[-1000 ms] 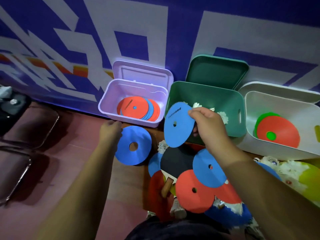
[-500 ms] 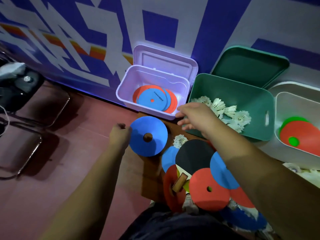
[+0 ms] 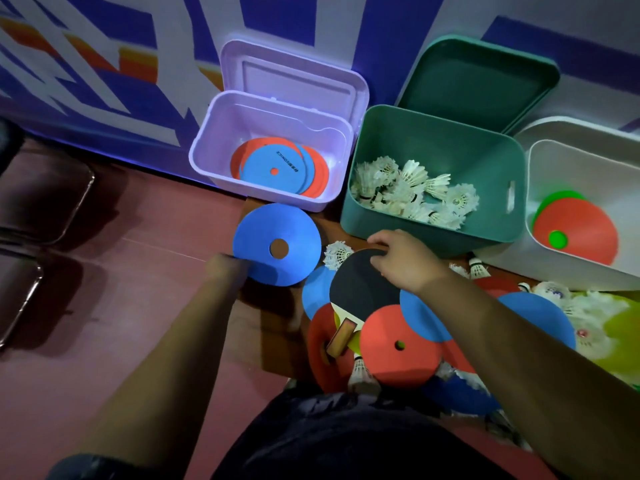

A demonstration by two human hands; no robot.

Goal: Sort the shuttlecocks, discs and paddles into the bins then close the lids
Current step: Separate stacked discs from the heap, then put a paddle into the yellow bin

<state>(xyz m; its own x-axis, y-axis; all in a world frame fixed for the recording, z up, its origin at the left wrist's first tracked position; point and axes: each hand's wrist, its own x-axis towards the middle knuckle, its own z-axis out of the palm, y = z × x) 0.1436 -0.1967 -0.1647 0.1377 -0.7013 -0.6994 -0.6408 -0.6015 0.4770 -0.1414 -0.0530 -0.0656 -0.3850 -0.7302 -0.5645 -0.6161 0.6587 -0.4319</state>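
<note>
My left hand pinches the lower left edge of a blue disc, held just in front of the lilac bin. That bin holds red and blue discs. My right hand grips the top edge of a black paddle, which lies on the pile with its wooden handle pointing toward me. Red and blue discs and loose shuttlecocks lie around the paddle. The green bin holds several white shuttlecocks.
A white bin at the right holds red and green round pieces. All three lids stand open against the painted wall. A yellow-green piece and more shuttlecocks lie at the far right. Chair frames stand at the left on the red floor.
My right hand let a blue disc go into the lilac bin, then came down onto the black paddle. My left hand still holds its blue disc.
</note>
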